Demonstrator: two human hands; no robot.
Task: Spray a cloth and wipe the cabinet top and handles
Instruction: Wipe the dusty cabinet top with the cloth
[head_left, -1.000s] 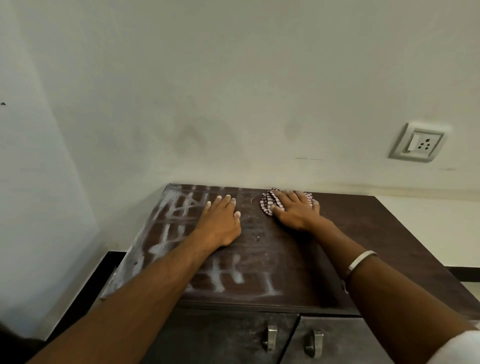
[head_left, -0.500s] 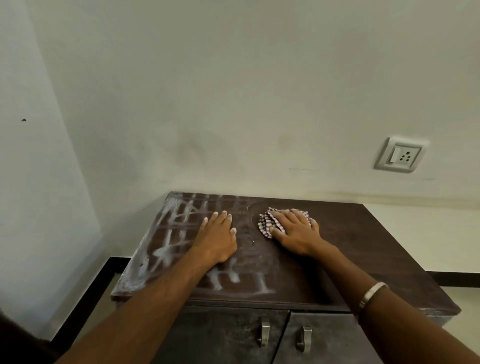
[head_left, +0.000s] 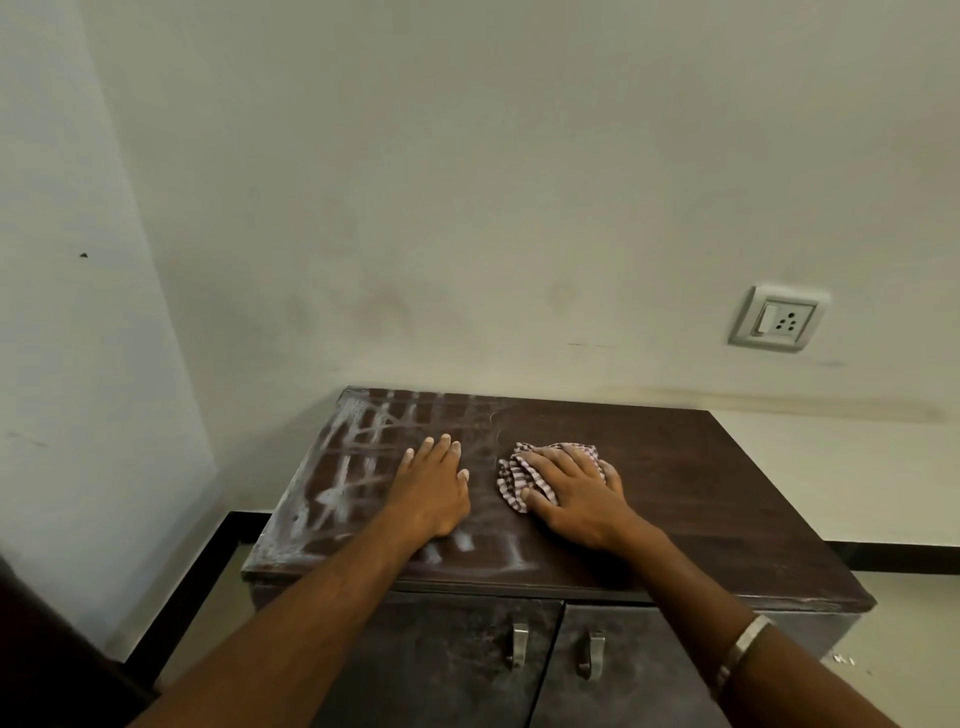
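A dark brown cabinet top (head_left: 701, 483) fills the lower middle of the view. Its left half carries white dusty streaks, its right half looks darker and cleaner. A bunched checked cloth (head_left: 514, 475) lies near the middle of the top. My right hand (head_left: 576, 493) presses flat on the cloth and covers most of it. Beside it, my left hand (head_left: 431, 488) rests palm down on the streaked part, fingers apart, holding nothing. Two metal handles (head_left: 519, 644) (head_left: 595, 654) hang on the cabinet doors below the front edge.
The cabinet stands in a corner, with walls close behind and to the left. A white wall socket (head_left: 779, 319) sits above the cabinet's right end. A black skirting strip (head_left: 893, 556) runs along the floor. No spray bottle is in view.
My right hand has slid the cloth toward me, away from the back wall. My left hand stays flat on the streaks. The view has pulled back, showing more of the doors.
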